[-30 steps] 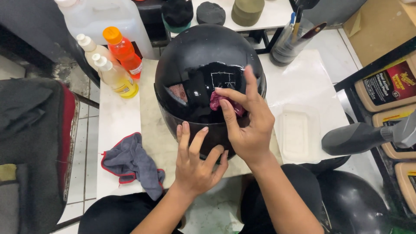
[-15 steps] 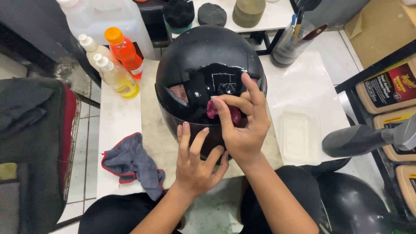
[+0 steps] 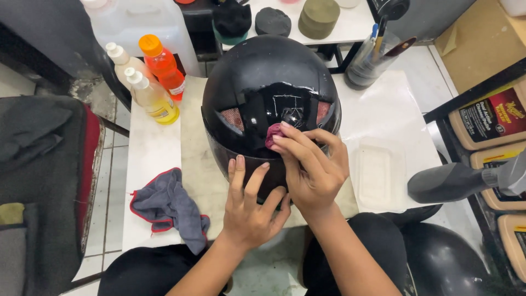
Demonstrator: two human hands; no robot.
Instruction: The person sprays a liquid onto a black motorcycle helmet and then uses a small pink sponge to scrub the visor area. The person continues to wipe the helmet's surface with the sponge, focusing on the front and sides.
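R hand (image 3: 315, 170) fingertips pinching small pink pad (image 3: 273, 135) vs black helmet (image 3: 263, 87) front on table (image 3: 153, 153). L hand (image 3: 249, 205) flat, open, bracing visor. Keep pressure light, strokes small, helmet steady.

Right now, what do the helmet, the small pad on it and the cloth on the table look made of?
Helmet: hard glossy black shell, probably plastic; it mirrors the light. Pad under the right hand: soft dark red fabric or foam, crumpled. Cloth: grey matte fabric, red stitched edge, limp folds.

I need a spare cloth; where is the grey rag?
In the head view, the grey rag lies on the table's left side, beside the left hand and below the yellow bottle.
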